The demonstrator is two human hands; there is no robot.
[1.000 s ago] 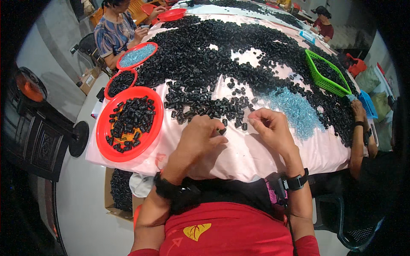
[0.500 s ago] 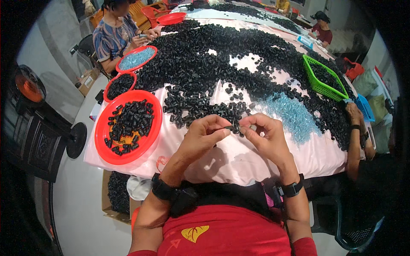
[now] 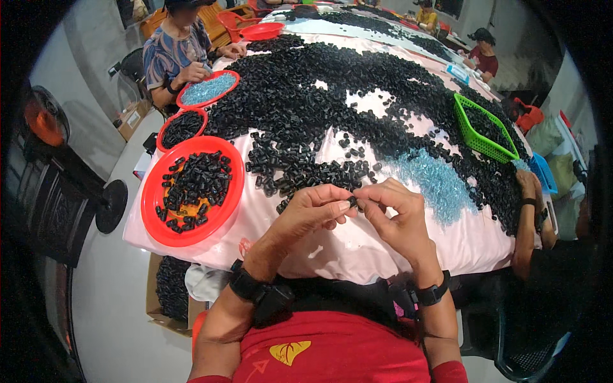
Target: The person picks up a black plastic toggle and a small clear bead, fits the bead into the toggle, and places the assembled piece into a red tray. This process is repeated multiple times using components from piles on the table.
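My left hand (image 3: 310, 210) pinches a small black plastic cylinder (image 3: 352, 200) between thumb and fingertips, above the near part of the pink cloth. My right hand (image 3: 399, 207) meets it there, its thumb and forefinger pressed together against the cylinder's right end. Whatever those right fingertips hold is too small and hidden to make out. Just beyond my hands lie loose black cylinders (image 3: 287, 169), part of a wide spread over the table. To the right of them is a heap of small clear bluish plastic pieces (image 3: 434, 185).
A red plate (image 3: 151, 214) of black cylinders stands at left, with a smaller red bowl (image 3: 159, 140) and a red plate (image 3: 236, 82) of clear pieces beyond. A green basket (image 3: 479, 145) sits at right. Co-workers sit around the table; one's forearm (image 3: 527, 217) rests at the right edge.
Both my hands have come slightly nearer to me and closer together, with the black cylinder between the fingertips. The co-worker at far left has moved a hand onto the plate of clear pieces.
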